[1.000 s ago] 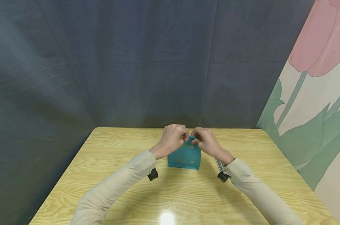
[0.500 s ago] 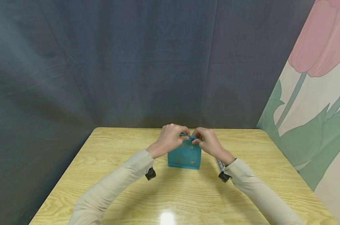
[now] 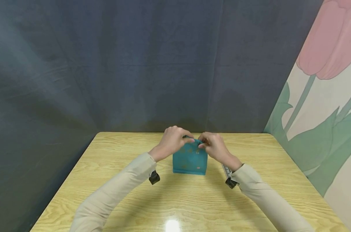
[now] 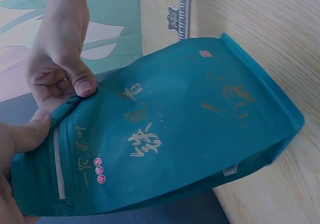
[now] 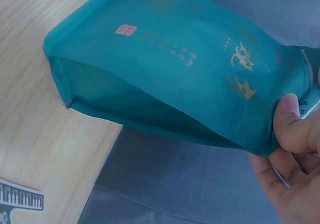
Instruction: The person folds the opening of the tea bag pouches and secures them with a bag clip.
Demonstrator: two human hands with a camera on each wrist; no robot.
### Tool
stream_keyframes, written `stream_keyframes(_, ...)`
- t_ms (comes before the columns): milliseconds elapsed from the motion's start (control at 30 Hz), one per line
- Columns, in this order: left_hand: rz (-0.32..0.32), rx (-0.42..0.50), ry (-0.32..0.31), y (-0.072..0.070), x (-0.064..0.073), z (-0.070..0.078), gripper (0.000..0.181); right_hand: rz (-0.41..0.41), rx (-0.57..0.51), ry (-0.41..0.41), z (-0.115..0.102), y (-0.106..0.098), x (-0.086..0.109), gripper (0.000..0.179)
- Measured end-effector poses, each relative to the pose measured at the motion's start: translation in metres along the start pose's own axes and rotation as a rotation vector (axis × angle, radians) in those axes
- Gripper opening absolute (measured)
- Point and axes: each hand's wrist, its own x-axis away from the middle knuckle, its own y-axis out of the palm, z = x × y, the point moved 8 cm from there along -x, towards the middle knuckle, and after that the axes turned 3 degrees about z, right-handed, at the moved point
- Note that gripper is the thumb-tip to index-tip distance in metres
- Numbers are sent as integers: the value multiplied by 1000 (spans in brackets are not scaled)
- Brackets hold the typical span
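Observation:
A teal tea pouch (image 3: 190, 159) with gold and white characters stands at the middle of the table, its flat base toward me. My left hand (image 3: 173, 140) pinches the left part of its top edge between thumb and fingers. At the top right corner, my right hand (image 3: 212, 144) grips the pouch with thumb and curled fingers. In the left wrist view, a pale zip strip (image 4: 59, 164) runs across the pouch just below the top, between the left thumb (image 4: 31, 134) and the printed front. A side fold gapes along the pouch in the right wrist view.
A ruler-like strip (image 3: 227, 170) with dark tick marks lies on the wooden table (image 3: 120, 193), partly under my right wrist. A dark curtain (image 3: 164, 64) hangs behind the table, and a tulip-painted wall (image 3: 323, 129) stands at the right.
My left hand has slid left and slightly up along the pouch's top edge, its thumb and fingers straightening from a tighter curl. The right hand and the pouch have hardly moved.

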Motion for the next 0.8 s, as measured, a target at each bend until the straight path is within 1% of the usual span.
stream_keyframes(100,-3,14,-39,0,-1,-2,15,3,-1,-5,-1,0,0,19)
stream_keyframes(233,-15,12,-62,-1,-2,-2,16,1,-3,-6,-2,0,-1,18)
stream_keyframes(467,-45,1,-39,-3,-4,-2,16,-1,-17,-15,-2,-1,-3,18)
stream_keyframes(567,-48,38,-31,-4,-4,-3,17,-5,-23,-9,0,-1,-3,18)
stream_keyframes(700,-38,94,-35,-5,-3,-6,15,-4,-26,0,2,-2,-2,18)
stream_keyframes(800,-29,105,-35,-5,-3,-7,12,1,-29,0,2,-2,-2,19)
